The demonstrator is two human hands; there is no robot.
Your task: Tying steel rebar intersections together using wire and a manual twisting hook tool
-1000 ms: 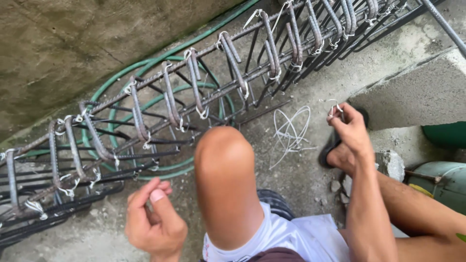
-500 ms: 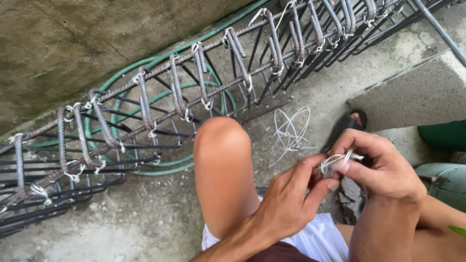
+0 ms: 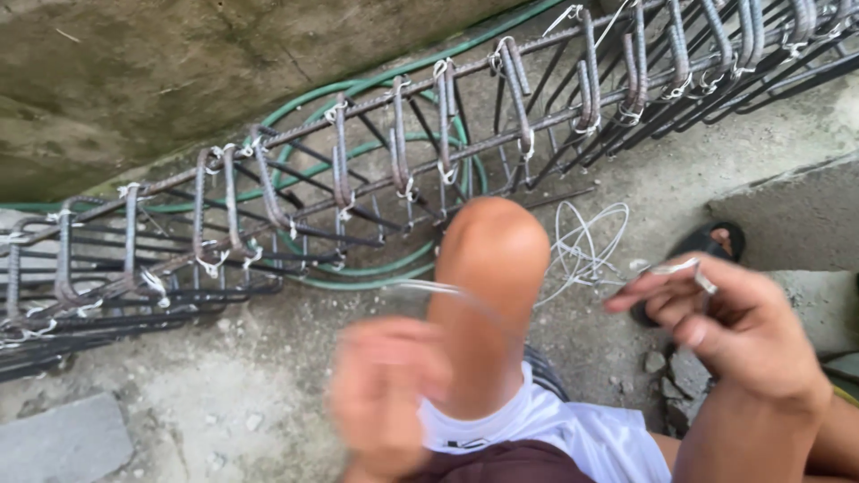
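Pinching tie wire (image 3: 680, 266), right hand (image 3: 734, 326) fingers pressed together; left hand (image 3: 385, 394) motion-blurred, grip unreadable.

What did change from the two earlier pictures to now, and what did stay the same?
The left hand went from low left to the right hand, then drew back down and is now blurred, with a thin wire running from it. The right hand rose from the sandal and now pinches a short wire piece. The rebar cage, green hose, wire bundle and raised knee stayed in place.
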